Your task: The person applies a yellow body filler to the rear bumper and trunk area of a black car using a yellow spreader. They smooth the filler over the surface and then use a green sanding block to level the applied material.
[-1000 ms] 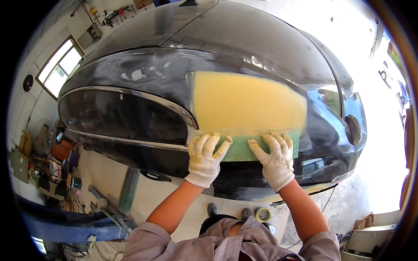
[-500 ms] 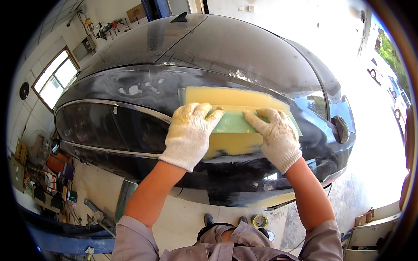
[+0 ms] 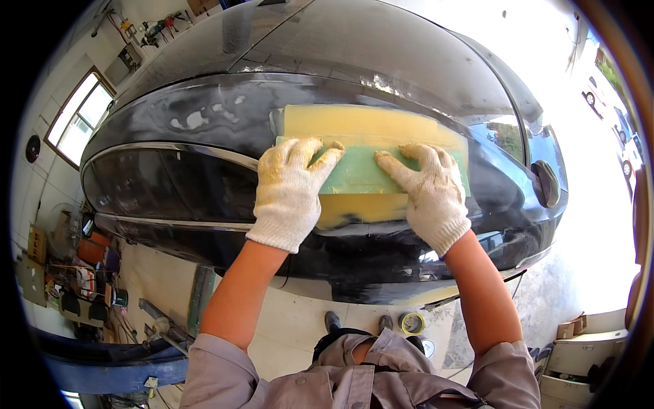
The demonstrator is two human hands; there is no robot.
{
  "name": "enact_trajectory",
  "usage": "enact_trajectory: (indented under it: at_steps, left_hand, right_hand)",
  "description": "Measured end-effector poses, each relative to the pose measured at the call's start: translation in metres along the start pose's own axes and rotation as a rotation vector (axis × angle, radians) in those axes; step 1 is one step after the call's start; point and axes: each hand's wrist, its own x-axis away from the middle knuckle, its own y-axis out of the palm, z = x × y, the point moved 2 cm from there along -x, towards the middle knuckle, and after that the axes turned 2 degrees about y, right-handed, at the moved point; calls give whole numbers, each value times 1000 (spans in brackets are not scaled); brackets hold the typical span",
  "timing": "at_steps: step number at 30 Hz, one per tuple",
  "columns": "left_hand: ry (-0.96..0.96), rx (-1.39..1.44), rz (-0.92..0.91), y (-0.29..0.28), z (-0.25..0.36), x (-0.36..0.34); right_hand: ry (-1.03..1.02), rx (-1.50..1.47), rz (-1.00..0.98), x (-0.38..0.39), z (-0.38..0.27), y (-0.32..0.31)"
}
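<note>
Both my hands wear white knit gloves smudged with yellow. My left hand [image 3: 286,194] grips the left end of a wide, flat, green plastic spreader [image 3: 355,172], and my right hand [image 3: 434,198] has its right end. The thumbs point toward each other on its face. Some yellow smears show on the green. Under and around it lies a yellow filler patch [image 3: 361,123] on the side of a black car [image 3: 368,54]; yellow is visible above and below the spreader. How firmly its edge presses on the patch is hard to tell.
Dull, sanded marks [image 3: 194,120] show left of the patch. A side mirror [image 3: 546,183] juts out at the right. Near my feet stands an open yellow-rimmed can [image 3: 411,323]. A blue metal beam [image 3: 116,371] lies lower left, a pale cabinet [image 3: 579,358] lower right.
The whole view has shifted, so the car sits higher in the picture. My hands still hold the spreader, whose green face now shows broader.
</note>
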Motion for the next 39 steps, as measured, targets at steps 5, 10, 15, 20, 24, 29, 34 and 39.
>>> enact_trajectory:
  at_steps: [5, 10, 15, 20, 24, 29, 34, 39]
  left_hand:
    - [4, 37, 163, 45, 24, 80]
    - [-46, 62, 144, 88, 55, 147]
    - [-113, 180, -95, 63, 76, 160]
    - [-90, 233, -270, -8, 87, 126]
    - [-24, 164, -248, -38, 94, 102]
    - [49, 107, -230, -52, 100, 69]
    - [172, 76, -159, -36, 94, 15]
    - [197, 44, -233, -20, 73, -68]
  right_hand:
    - [-105, -17, 61, 64, -4, 37]
    - [-148, 0, 51, 118, -4, 64]
    - [-137, 26, -207, 135, -9, 43]
    - [-126, -44, -335, 124, -19, -14]
    - [-89, -77, -247, 125, -16, -35]
    - [-2, -130, -221, 121, -1, -41]
    - [67, -124, -115, 95, 33, -52]
    - [118, -132, -35, 41, 72, -60]
